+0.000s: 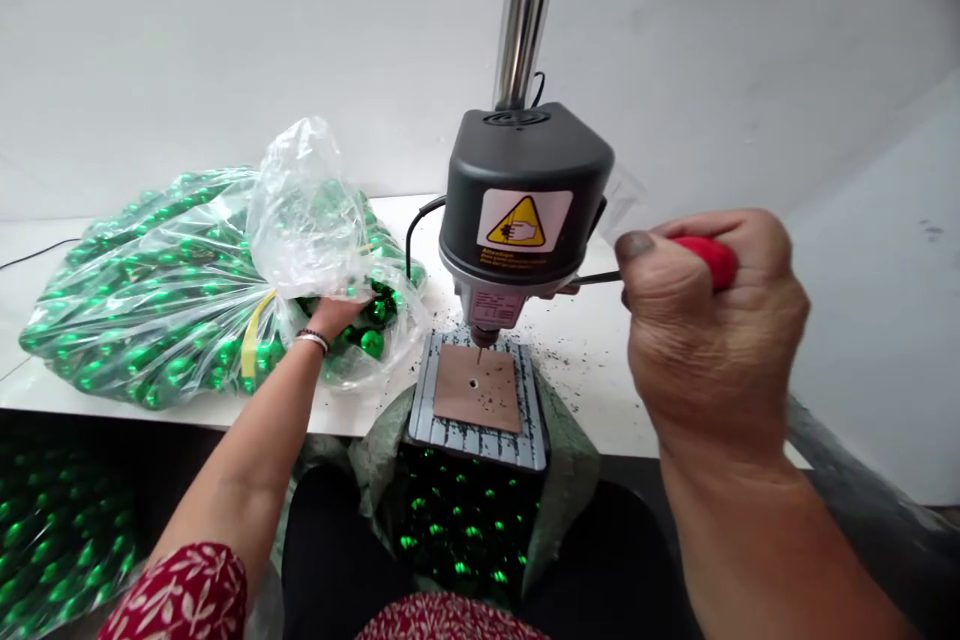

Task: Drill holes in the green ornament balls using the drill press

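My right hand [712, 320] is closed around the red knob [709, 262] of the lever on a black drill press [529, 185]. My left hand [337, 313] reaches into the mouth of a clear plastic bag [304, 220] of shiny green balls [371, 342]; its fingers are hidden among plastic and balls. Below the drill bit [480, 356], a brown square board [472, 405] with a small hole lies on the grooved metal base plate [424, 420]. No ball sits on the board.
A green woven sack [562, 460] hangs open below the base plate, with many green balls inside. Another bag of green balls [64, 520] stands at lower left. Dark shavings lie scattered on the white table [622, 400]. A steel column [529, 10] rises behind the drill head.
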`<state>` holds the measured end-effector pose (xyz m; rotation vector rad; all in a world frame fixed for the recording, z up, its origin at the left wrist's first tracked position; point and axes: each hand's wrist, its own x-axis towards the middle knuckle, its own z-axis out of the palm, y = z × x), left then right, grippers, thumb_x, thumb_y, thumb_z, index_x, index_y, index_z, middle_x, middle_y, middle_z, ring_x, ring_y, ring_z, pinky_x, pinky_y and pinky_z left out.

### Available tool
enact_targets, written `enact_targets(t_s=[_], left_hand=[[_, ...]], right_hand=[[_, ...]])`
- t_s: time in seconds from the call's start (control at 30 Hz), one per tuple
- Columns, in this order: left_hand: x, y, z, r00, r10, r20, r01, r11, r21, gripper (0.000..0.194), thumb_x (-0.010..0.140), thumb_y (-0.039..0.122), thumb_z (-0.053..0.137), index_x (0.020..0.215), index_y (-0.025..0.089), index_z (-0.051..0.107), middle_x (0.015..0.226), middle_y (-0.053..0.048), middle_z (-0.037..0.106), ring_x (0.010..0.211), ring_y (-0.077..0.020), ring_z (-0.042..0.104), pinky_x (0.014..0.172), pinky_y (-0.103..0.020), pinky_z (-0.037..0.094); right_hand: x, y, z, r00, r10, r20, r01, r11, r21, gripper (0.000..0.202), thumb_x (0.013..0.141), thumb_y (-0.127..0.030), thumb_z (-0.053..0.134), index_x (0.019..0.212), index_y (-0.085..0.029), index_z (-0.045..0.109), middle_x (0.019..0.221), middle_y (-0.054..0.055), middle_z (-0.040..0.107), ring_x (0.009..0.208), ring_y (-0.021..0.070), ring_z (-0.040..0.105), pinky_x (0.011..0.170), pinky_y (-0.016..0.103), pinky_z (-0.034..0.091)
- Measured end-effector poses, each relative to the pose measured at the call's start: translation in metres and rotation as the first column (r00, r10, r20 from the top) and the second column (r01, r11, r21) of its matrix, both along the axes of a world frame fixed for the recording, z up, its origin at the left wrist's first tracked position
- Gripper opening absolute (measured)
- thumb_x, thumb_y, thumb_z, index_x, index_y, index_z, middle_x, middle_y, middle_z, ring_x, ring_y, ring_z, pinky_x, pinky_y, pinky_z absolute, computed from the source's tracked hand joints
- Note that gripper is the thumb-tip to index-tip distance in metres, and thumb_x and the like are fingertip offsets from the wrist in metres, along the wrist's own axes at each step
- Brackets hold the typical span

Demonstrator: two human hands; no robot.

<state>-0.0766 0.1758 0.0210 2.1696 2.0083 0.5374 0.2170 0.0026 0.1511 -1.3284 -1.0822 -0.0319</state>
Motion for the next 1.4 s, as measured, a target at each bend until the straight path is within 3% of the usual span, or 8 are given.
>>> enact_targets(t_s=[0.13, 0.3, 0.47, 0.63, 0.8, 1.0, 1.2, 1.4], left_hand=[[0.015, -0.044, -0.005, 0.989, -0.019, 0.149, 0.017, 1.0, 0.017, 0.058, 0.083, 0.036, 0.061, 0.136, 0.016, 0.05, 0.135, -0.014, 0.059, 0.127, -0.0287, 0.054, 0.108, -0.039, 0.041], [0.029, -0.112, 0.014, 0.909, -0.126, 0.397, 0.094, 0.991, 0.101, 0.066, 0.078, 0.036, 0.067, 0.136, 0.013, 0.043, 0.134, -0.017, 0.056, 0.124, -0.0307, 0.053, 0.107, -0.044, 0.039], [0.054, -0.169, 0.004, 0.535, -0.165, 0.829, 0.318, 0.948, -0.016, 0.062, 0.075, 0.039, 0.075, 0.128, 0.02, 0.047, 0.121, -0.008, 0.06, 0.107, -0.0221, 0.059, 0.095, -0.035, 0.048], [0.082, -0.18, -0.023, 0.013, 0.234, 0.972, 0.487, 0.848, -0.211, 0.049, 0.074, 0.041, 0.075, 0.114, 0.021, 0.056, 0.099, -0.003, 0.067, 0.081, -0.0156, 0.066, 0.073, -0.028, 0.054], [0.095, -0.165, -0.028, -0.132, 0.481, 0.867, 0.519, 0.778, -0.353, 0.035, 0.077, 0.041, 0.072, 0.099, 0.019, 0.058, 0.088, -0.003, 0.07, 0.064, -0.0119, 0.068, 0.057, -0.021, 0.053], [0.102, -0.158, -0.025, -0.032, 0.43, 0.902, 0.408, 0.83, -0.381, 0.039, 0.075, 0.035, 0.073, 0.105, 0.02, 0.053, 0.087, -0.002, 0.068, 0.069, -0.0131, 0.068, 0.06, -0.023, 0.053], [0.104, -0.151, -0.02, 0.579, -0.086, 0.811, 0.28, 0.955, -0.098, 0.057, 0.067, 0.031, 0.076, 0.119, 0.017, 0.056, 0.117, -0.008, 0.065, 0.106, -0.0227, 0.062, 0.096, -0.037, 0.049], [0.105, -0.142, -0.026, 0.753, -0.216, 0.622, 0.294, 0.956, -0.024, 0.05, 0.081, 0.042, 0.063, 0.124, 0.017, 0.059, 0.119, -0.008, 0.068, 0.111, -0.0248, 0.061, 0.101, -0.038, 0.046]], right_hand=[[0.001, 0.0, -0.003, 1.0, 0.003, 0.001, -0.003, 1.0, -0.011, 0.028, 0.073, -0.047, 0.057, 0.076, -0.019, 0.053, 0.06, -0.005, 0.049, 0.056, 0.0052, 0.047, 0.057, 0.024, 0.041], [-0.001, -0.001, -0.007, 0.999, 0.043, -0.016, -0.043, 0.999, 0.013, 0.027, 0.074, -0.045, 0.057, 0.078, -0.018, 0.052, 0.063, -0.006, 0.049, 0.06, 0.0049, 0.048, 0.062, 0.024, 0.044], [-0.003, -0.002, -0.005, 0.997, 0.076, -0.006, -0.076, 0.996, 0.048, 0.023, 0.078, -0.04, 0.057, 0.078, -0.017, 0.05, 0.064, -0.007, 0.048, 0.058, 0.0028, 0.045, 0.062, 0.023, 0.043], [-0.002, -0.002, -0.003, 0.996, 0.081, 0.032, -0.082, 0.995, 0.056, 0.019, 0.081, -0.031, 0.059, 0.079, -0.016, 0.048, 0.068, -0.008, 0.049, 0.06, 0.0003, 0.041, 0.059, 0.018, 0.038], [-0.001, -0.002, -0.005, 0.992, 0.085, 0.098, -0.091, 0.994, 0.066, 0.021, 0.085, -0.031, 0.058, 0.08, -0.015, 0.046, 0.066, -0.009, 0.045, 0.06, -0.0002, 0.038, 0.059, 0.017, 0.034], [-0.001, -0.002, -0.004, 0.993, 0.093, 0.073, -0.097, 0.994, 0.052, 0.02, 0.083, -0.029, 0.06, 0.08, -0.015, 0.047, 0.068, -0.008, 0.043, 0.062, 0.0002, 0.036, 0.061, 0.017, 0.034], [-0.001, -0.003, -0.003, 0.994, 0.089, 0.065, -0.091, 0.996, 0.028, 0.018, 0.084, -0.029, 0.058, 0.08, -0.015, 0.046, 0.068, -0.008, 0.041, 0.062, 0.0008, 0.036, 0.062, 0.018, 0.033], [-0.001, -0.004, -0.004, 0.992, 0.11, 0.054, -0.113, 0.992, 0.052, 0.019, 0.085, -0.03, 0.057, 0.079, -0.016, 0.046, 0.067, -0.008, 0.04, 0.062, 0.0003, 0.037, 0.061, 0.016, 0.034]])
